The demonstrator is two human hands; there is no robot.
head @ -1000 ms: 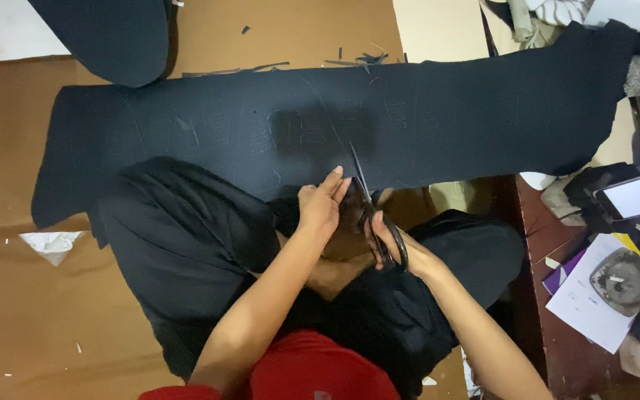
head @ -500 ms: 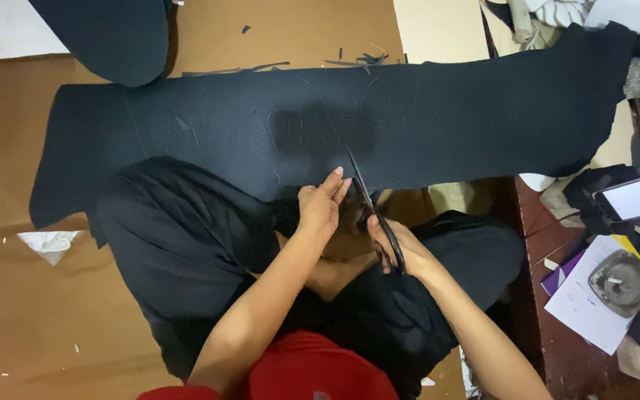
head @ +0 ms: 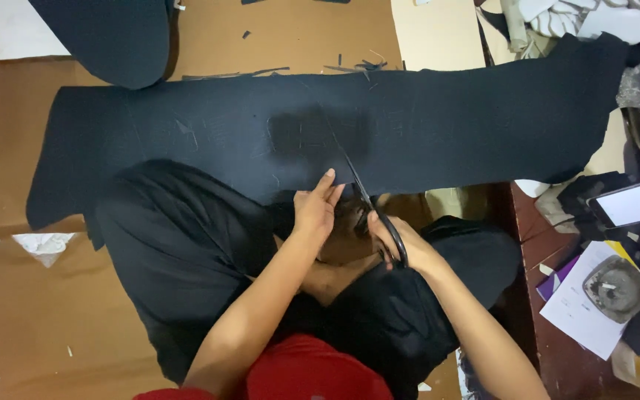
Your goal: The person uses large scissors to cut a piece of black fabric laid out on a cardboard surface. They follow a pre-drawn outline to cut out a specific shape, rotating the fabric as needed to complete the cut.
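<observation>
Brown cardboard (head: 31, 326), matte black fabric (head: 453, 126), scissors (head: 364, 196)

The cloth (head: 446, 126) is plain black, with a darker, duller patch (head: 312, 133) near its middle. A second black piece (head: 112, 37) lies far left. Both rest on brown cardboard (head: 38, 326), paler tan far right. The scissors (head: 368, 204) are black. The trousers (head: 179, 244) are black too, and the shirt (head: 312, 370) is red. At left sits a white paper scrap (head: 42, 244). At right, white sheets (head: 579, 311) over a purple one (head: 553, 285), on a dark red-brown floor (head: 542, 348).
</observation>
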